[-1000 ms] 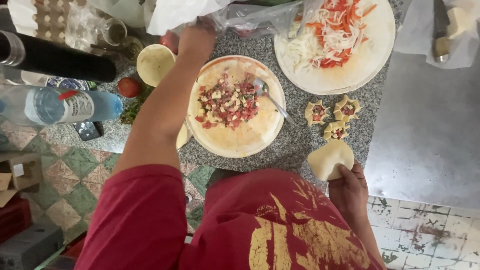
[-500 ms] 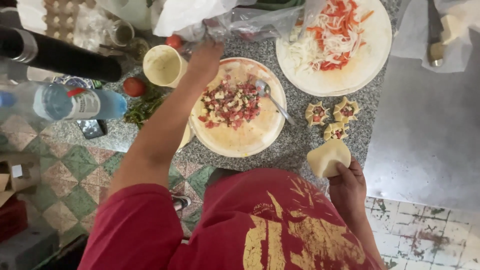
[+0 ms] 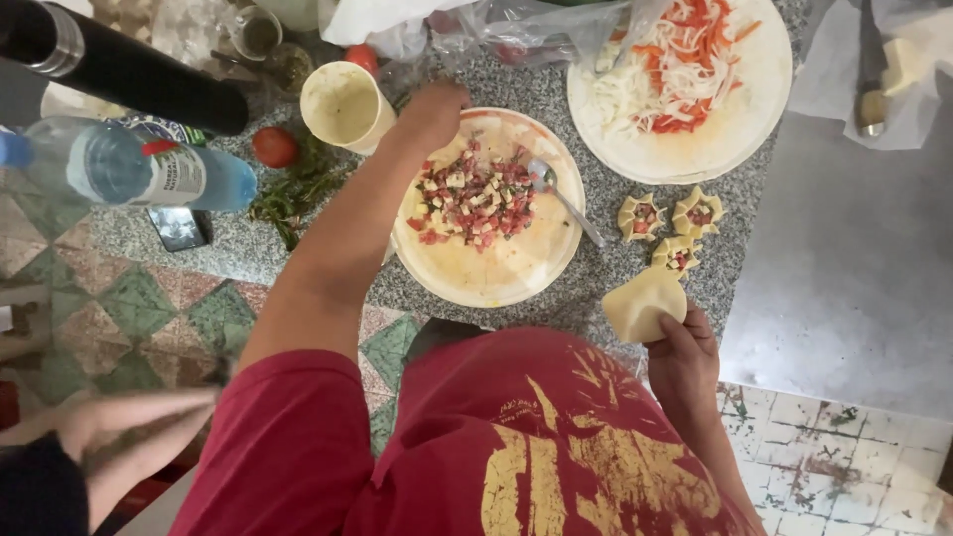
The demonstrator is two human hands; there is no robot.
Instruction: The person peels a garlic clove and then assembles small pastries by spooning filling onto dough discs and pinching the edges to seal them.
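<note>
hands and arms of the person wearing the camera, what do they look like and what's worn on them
Both arms are bare from the short sleeves down. The left hand and right hand wear no gloves; no rings, watch or bracelets are visible. The red t-shirt has a cracked yellow print on its front.

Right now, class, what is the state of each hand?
Left hand: closed loosely at the far rim of the filling plate; holding anything cannot be told.
Right hand: closed on a dough round.

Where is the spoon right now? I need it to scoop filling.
In the head view, the spoon rests on the right rim of the filling plate, just left of the filled pastries.
</note>
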